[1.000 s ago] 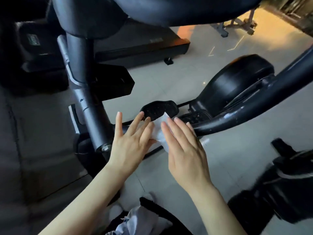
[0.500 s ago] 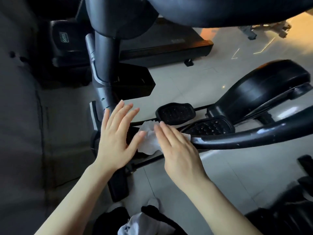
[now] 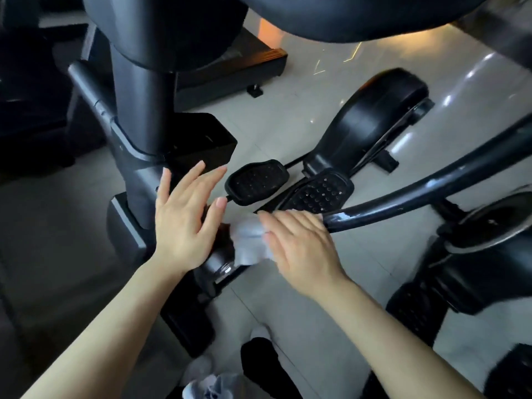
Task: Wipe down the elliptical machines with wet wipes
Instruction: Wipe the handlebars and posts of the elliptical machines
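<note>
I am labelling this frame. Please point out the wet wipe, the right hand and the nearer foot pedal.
wet wipe (image 3: 248, 240): head view, on its crumpled white middle.
right hand (image 3: 302, 246): head view, on the back of the hand.
nearer foot pedal (image 3: 318, 192): head view, on its studded tread.

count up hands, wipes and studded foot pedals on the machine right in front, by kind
hands: 2, left hand, right hand
wipes: 1, white wipe under the right hand
pedals: 2, far pedal, near pedal
total: 5
</note>
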`<state>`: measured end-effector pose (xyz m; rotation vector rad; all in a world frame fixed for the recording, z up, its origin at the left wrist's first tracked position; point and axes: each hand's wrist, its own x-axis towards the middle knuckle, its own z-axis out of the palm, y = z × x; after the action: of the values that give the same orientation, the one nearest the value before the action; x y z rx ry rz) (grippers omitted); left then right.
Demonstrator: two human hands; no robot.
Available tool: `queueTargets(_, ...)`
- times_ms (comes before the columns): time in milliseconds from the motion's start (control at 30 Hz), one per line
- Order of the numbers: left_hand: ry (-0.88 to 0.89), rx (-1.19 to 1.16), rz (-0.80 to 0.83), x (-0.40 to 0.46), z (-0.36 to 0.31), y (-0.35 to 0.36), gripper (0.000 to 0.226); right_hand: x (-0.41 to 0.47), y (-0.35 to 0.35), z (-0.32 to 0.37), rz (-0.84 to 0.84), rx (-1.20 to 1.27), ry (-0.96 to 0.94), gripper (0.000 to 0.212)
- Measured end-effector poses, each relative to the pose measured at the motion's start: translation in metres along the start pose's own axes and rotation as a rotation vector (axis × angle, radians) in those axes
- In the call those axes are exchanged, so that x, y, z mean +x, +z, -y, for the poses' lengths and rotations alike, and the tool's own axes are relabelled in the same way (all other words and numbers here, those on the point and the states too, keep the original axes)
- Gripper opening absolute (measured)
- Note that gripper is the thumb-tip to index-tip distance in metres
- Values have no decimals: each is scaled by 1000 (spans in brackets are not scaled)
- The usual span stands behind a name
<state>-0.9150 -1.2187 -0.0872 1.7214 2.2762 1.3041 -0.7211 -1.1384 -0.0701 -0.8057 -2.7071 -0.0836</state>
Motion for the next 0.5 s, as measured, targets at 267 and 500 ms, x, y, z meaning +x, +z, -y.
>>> queueTargets(267, 17, 12, -35, 1, 3, -1, 48, -23, -27, -34, -95, -320, 201, 32)
queueTargets(500, 22, 49, -48, 1, 3, -1, 49, -4, 7, 36, -45, 41, 81, 39)
